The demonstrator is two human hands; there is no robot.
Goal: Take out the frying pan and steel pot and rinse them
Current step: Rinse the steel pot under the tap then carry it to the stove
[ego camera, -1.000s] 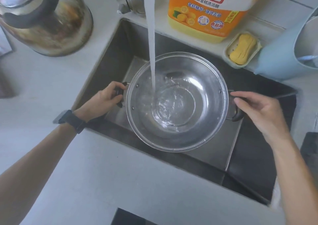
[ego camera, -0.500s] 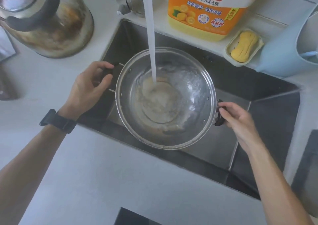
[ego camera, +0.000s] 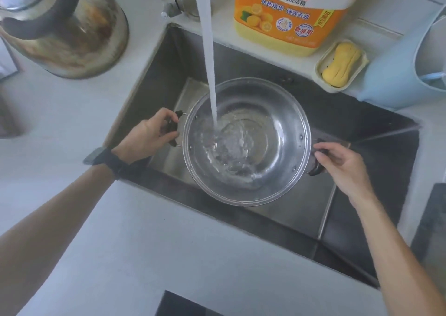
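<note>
Steel pot (ego camera: 277, 132) over sink (ego camera: 154, 74), water stream (ego camera: 207, 62) entering; left hand (ego camera: 149, 132), right hand (ego camera: 342, 163) grip handles; pale countertop (ego camera: 169, 243).

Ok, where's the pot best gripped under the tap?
By its two dark side handles, one hand from each side. The pot is wide, round and filling with water; left hand and right hand already grip them.

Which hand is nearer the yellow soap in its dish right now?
Right. The right hand grips the steel pot's right handle, below the soap. The left hand holds the opposite handle, across the pot.
</note>
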